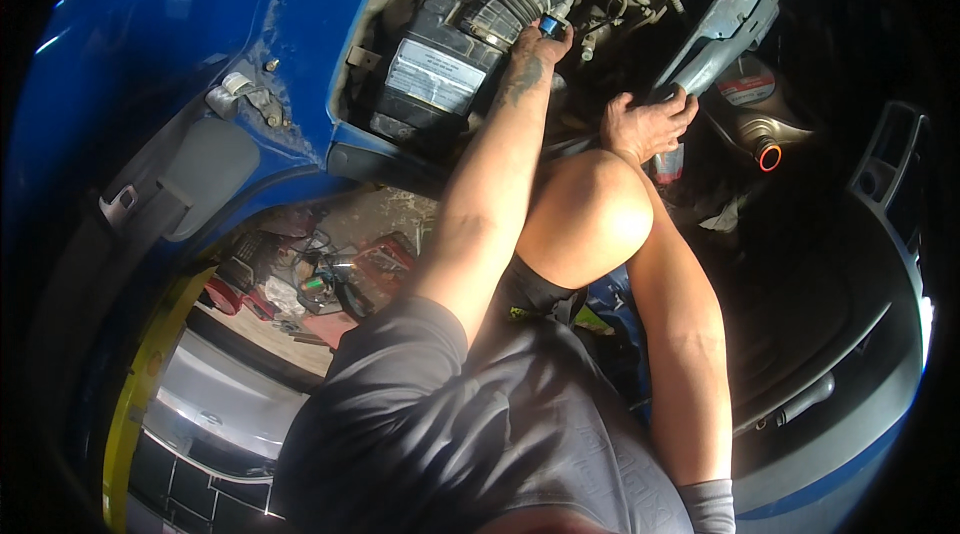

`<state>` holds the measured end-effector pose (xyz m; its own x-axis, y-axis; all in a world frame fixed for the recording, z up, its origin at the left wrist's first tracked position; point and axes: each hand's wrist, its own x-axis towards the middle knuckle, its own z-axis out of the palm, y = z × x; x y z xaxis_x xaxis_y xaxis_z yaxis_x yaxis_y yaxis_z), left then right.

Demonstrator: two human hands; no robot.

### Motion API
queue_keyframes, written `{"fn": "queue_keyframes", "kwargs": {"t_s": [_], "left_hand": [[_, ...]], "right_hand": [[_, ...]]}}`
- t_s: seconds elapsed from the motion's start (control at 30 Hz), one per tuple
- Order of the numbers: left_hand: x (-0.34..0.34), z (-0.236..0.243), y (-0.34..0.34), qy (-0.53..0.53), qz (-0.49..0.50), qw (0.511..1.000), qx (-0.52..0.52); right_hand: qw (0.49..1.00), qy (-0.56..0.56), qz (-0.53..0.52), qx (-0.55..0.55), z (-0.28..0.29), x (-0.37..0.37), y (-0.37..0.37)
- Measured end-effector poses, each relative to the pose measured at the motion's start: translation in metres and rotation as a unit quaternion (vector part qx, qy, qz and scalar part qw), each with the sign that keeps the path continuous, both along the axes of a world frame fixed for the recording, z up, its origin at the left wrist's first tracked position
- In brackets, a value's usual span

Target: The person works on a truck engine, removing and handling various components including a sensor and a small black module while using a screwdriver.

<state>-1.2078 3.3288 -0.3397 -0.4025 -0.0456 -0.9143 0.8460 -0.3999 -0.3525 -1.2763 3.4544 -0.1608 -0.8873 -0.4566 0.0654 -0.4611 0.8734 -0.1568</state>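
My left hand (543,42) reaches into the engine bay beside a ribbed black air intake hose (520,2). Its fingers are closed around a small dark piece with a shiny blue face (550,26), whose kind I cannot make out. Left of that wrist sits a black air filter box (437,69) with a pale label. My right hand (648,124) is just above my raised knee, its fingers apart and bent. Those fingertips come close to the lower end of a grey-blue metal crossmember (725,34); whether they touch it I cannot tell.
Below the right hand stands a small container with a red bottom (668,166). Farther right are a jug with a red label (748,84) and an orange-rimmed opening (768,155). Jumbled tools (320,274) lie at left below the blue body panel (180,24). A dark door panel (840,334) curves along the right.
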Motion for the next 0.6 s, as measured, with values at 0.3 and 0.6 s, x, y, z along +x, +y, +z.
{"fn": "queue_keyframes", "kwargs": {"t_s": [0.3,0.6], "left_hand": [[0.003,-0.017,-0.002,0.002,-0.009,1.0,0.009],[0.009,-0.029,0.001,0.016,0.014,1.0,0.001]], "right_hand": [[1.0,-0.011,0.008,-0.006,0.008,0.002,-0.003],[1.0,-0.008,0.007,0.002,0.007,0.004,-0.004]]}}
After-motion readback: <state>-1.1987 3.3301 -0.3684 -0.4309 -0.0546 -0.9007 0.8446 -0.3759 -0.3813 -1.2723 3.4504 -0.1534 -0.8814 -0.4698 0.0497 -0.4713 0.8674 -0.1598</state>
